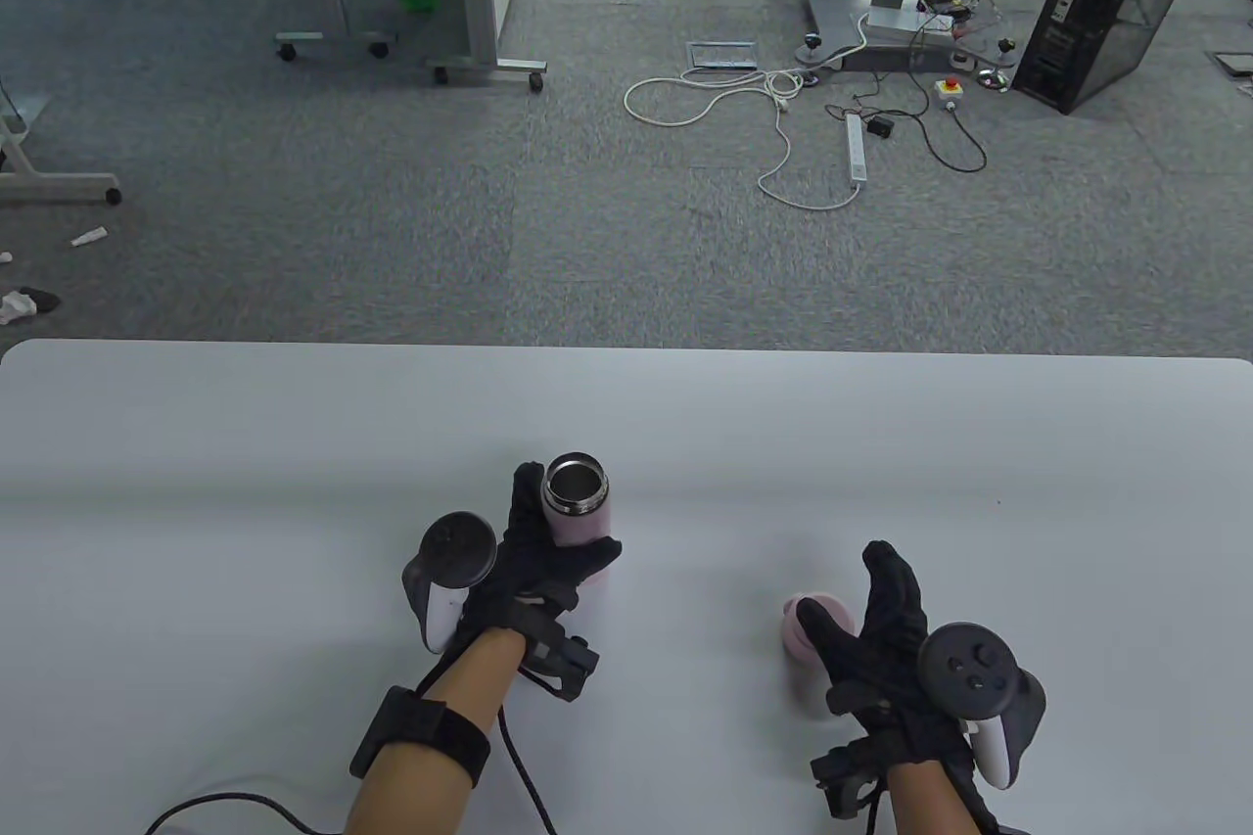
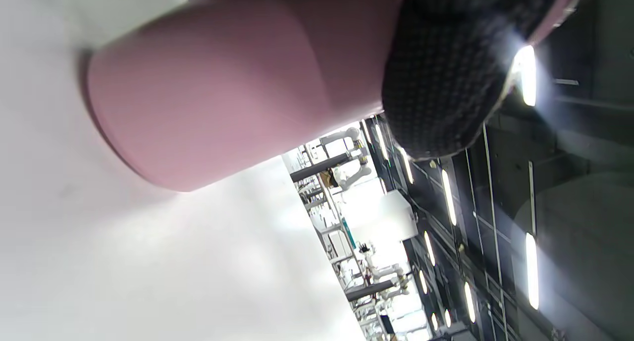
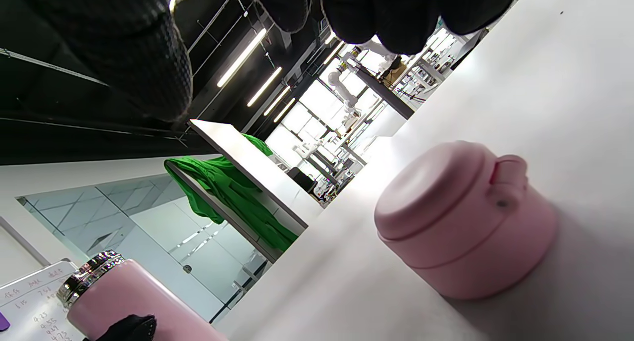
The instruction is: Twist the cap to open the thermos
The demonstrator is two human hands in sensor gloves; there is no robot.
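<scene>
Left hand: wrapped around the pink thermos, fingers and thumb on opposite sides of the body, gripping it upright on the table near the middle of the near edge. Left wrist view confirms a gloved finger pressed on the pink wall.

Right hand: fingers spread and loose, hovering just beside and above the cap; it appears not to touch the cap, though the table view partly hides the contact.

Thermos: steel mouth open and bare, threads visible in the right wrist view. Stands left of the cap, well apart from it.

Cap: pink, dome top up, small hinged tab on its side, resting on the table toward the near right.

Task status, by judgement: twisting finished, cap off and set down; nothing evidently left but letting go of the bottle.

Markings: no brand or label legible on thermos or cap. Handwritten figures on a whiteboard behind, too small to read.
</scene>
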